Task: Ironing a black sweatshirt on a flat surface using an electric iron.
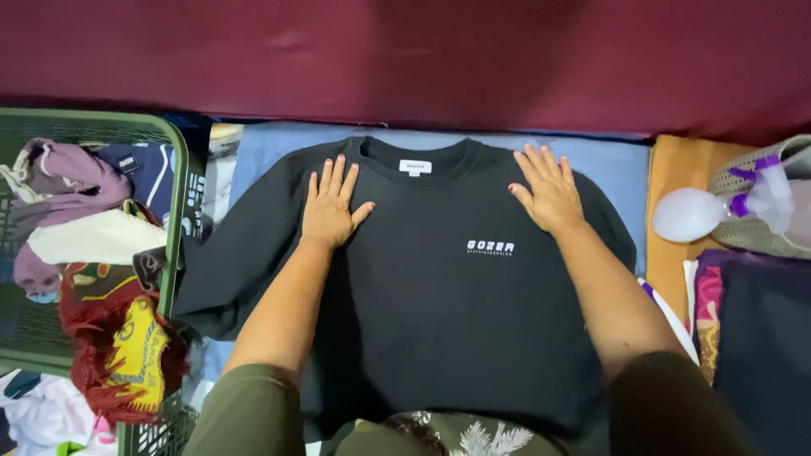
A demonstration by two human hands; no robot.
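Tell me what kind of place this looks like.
Probably a room at home where laundry is folded. Both hands, left hand and right hand, press flat on a black sweatshirt spread on a blue cloth, beside a green basket of clothes.

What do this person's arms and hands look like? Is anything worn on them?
Both forearms are bare, with no sleeves, gloves, watch or bracelets in view. The left hand and the right hand have pinkish-red polished nails. No rings can be made out. Olive-green trousers cover the knees below.
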